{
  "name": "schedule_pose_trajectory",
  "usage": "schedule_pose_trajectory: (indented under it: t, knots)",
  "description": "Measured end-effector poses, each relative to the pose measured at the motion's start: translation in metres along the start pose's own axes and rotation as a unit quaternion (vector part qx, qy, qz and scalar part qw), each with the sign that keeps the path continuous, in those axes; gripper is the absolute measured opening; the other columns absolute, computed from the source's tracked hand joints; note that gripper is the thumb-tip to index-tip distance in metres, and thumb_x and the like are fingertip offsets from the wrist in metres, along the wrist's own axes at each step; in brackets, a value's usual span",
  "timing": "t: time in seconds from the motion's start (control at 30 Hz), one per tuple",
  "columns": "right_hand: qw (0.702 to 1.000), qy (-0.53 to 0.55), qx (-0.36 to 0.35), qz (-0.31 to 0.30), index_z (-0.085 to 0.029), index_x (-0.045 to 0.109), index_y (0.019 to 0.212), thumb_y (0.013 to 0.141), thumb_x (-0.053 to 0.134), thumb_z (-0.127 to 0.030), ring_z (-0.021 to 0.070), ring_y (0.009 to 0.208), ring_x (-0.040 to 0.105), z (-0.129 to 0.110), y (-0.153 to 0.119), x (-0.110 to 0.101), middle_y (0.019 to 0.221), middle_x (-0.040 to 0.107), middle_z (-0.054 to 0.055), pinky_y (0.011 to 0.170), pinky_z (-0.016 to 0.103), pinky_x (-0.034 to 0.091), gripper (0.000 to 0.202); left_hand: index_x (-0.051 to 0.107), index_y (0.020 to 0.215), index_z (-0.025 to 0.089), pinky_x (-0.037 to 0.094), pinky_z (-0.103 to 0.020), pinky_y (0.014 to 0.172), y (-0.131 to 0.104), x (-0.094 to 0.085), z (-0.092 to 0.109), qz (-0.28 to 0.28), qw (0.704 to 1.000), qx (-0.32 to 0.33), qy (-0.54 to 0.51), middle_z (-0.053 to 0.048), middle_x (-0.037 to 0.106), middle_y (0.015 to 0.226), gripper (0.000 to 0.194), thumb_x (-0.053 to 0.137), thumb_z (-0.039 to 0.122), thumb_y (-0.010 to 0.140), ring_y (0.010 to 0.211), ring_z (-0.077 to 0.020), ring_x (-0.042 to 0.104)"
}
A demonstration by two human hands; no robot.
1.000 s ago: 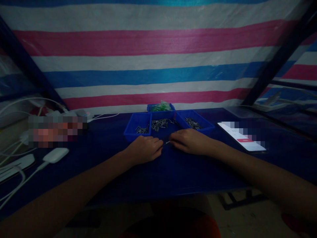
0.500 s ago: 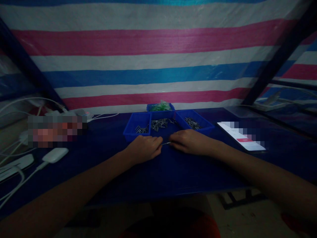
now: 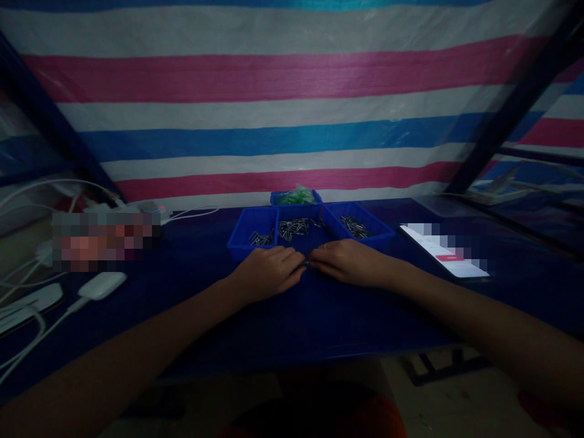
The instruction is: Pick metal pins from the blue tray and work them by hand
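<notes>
Hands: now our left hand (image 3: 269, 271) and right hand (image 3: 347, 261) pinch a small metal piece (image 3: 307, 263) (mostly hidden!), apparently steadying it.
Trays (image 3: 243, 227): just beyond us, likely for short reaches.

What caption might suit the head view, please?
Left hand and right hand nearly meet at a small piece, near blue bins of metal parts.

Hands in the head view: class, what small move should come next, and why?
Perhaps ease the left hand slightly away from the right hand: their fingers nearly meet, and only a sliver of the small piece shows between them, too little to inspect.
</notes>
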State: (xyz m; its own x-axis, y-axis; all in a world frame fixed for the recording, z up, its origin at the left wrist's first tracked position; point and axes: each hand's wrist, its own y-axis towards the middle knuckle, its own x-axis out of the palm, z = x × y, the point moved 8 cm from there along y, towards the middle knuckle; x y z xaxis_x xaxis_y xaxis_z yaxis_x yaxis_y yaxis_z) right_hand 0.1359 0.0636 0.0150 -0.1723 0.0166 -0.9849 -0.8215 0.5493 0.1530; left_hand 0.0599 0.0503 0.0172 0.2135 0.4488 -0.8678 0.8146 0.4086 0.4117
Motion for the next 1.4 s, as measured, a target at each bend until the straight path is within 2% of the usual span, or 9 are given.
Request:
schedule_pose_trajectory:
  t: [0.1, 0.43, 0.67, 0.83, 1.0, 1.4]
  knots:
    - [1.0, 0.004, -0.005, 0.008, -0.016, 0.053, 0.082, 0.089, 0.037, -0.024, 0.0122, 0.065, 0.052, -0.002, 0.0, -0.001, 0.072, 0.057, 0.003, 0.061, 0.025, 0.036, 0.019, 0.055, 0.094, 0.014, 0.045, -0.023, 0.062, -0.001, 0.0, 0.001, 0.012, 1.0, 0.014, -0.009, -0.003, 0.06, 0.081, 0.025, 0.035, 0.029, 0.09, 0.077, -0.0125, 0.057]
    - [1.0, 0.005, -0.017, -0.003, -0.015, 0.053, 0.08, 0.09, 0.037, -0.027, 0.0116, 0.065, 0.052, -0.004, 0.0, 0.003, 0.071, 0.057, 0.003, 0.062, 0.024, 0.037, 0.023, 0.055, 0.094, 0.016, 0.045, -0.022, 0.067, -0.003, -0.005, 0.011, 0.017, 0.997, 0.071, -0.038, -0.003, 0.06, 0.091, 0.021, 0.036, 0.023, 0.089, 0.082, -0.0119, 0.055]
    - [1.0, 0.006, -0.012, -0.005, -0.015, 0.055, 0.088, 0.087, 0.042, -0.033, 0.0136, 0.068, 0.054, -0.004, -0.002, -0.001, 0.075, 0.059, 0.003, 0.061, 0.026, 0.038, 0.022, 0.053, 0.083, 0.015, 0.042, -0.023, 0.057, -0.001, 0.004, 0.001, -0.015, 1.0, 0.01, -0.015, 0.0, 0.058, 0.071, 0.017, 0.039, 0.025, 0.086, 0.067, -0.0125, 0.056]
    - [1.0, -0.003, -0.017, -0.005, -0.016, 0.055, 0.087, 0.089, 0.037, -0.027, 0.0129, 0.068, 0.054, -0.004, -0.001, 0.001, 0.075, 0.059, 0.003, 0.063, 0.026, 0.039, 0.022, 0.052, 0.081, 0.016, 0.039, -0.023, 0.051, -0.002, 0.007, -0.002, -0.019, 1.0, -0.006, 0.001, 0.001, 0.058, 0.066, 0.02, 0.038, 0.028, 0.087, 0.061, -0.0122, 0.057]
    - [1.0, -0.005, 0.01, 0.012, -0.016, 0.055, 0.088, 0.089, 0.037, -0.026, 0.0131, 0.068, 0.054, 0.002, 0.0, -0.003, 0.076, 0.059, 0.004, 0.062, 0.025, 0.038, 0.02, 0.053, 0.077, 0.016, 0.038, -0.023, 0.05, -0.001, 0.008, -0.007, -0.038, 0.998, -0.042, 0.0, 0.0, 0.059, 0.062, 0.026, 0.035, 0.031, 0.088, 0.056, -0.0119, 0.056]
    - [0.999, -0.025, 0.043, 0.013, -0.016, 0.053, 0.088, 0.087, 0.039, -0.023, 0.0128, 0.064, 0.053, 0.01, -0.001, -0.002, 0.075, 0.059, 0.004, 0.058, 0.024, 0.035, 0.016, 0.053, 0.077, 0.016, 0.037, -0.021, 0.049, -0.001, 0.005, -0.008, -0.024, 0.998, -0.05, 0.008, 0.0, 0.059, 0.062, 0.023, 0.035, 0.026, 0.087, 0.055, -0.0104, 0.055]
